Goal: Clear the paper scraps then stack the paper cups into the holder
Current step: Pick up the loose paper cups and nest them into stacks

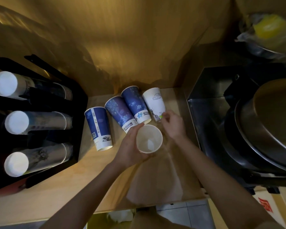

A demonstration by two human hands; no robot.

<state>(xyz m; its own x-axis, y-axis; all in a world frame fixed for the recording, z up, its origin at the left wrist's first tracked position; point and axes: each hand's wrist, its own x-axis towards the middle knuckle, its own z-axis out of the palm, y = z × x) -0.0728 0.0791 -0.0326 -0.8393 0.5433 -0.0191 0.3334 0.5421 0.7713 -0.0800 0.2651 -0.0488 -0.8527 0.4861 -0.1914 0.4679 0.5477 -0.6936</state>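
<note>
My left hand (132, 146) grips a white paper cup (149, 139) held upright over the wooden counter, its mouth facing me, with a pale scrap lying in its bottom. My right hand (172, 124) hovers just right of the cup, fingers pinched on a small green and white paper scrap (162, 116). Behind the hands stand three blue cups (98, 128) (120, 112) (136, 104) and one white illustrated cup (154, 103), all upside down. At the left, the black cup holder (40, 100) carries three stacks of cups (28, 86) (38, 122) (36, 158).
A wooden wall rises behind the counter (64, 187). To the right sit a steel sink (210, 104) and stacked dark pans (262, 129). A plastic-wrapped yellow item (269, 28) lies at the top right. A bin with crumpled paper (119, 216) shows below the counter edge.
</note>
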